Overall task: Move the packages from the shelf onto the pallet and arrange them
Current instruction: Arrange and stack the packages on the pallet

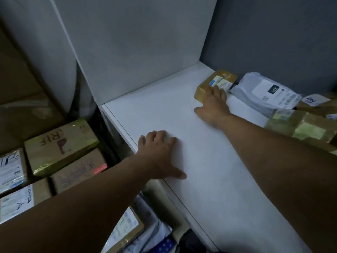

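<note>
Head view tells me my right hand (213, 104), thumb splayed, fingers laid on the near end of the tape-wrapped box (209, 86), is nearer; it runs lengthwise away beyond those fingers, while my left hand (158, 156) presses spread on the shelf (164, 115).

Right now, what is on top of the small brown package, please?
The right hand rests on the small brown package, over its white label; the hand hides part of both.

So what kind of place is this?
Probably a parcel storeroom or sorting area: a white shelf holds a taped box and a labelled mailer bag, and more labelled cartons sit packed lower left.
</note>
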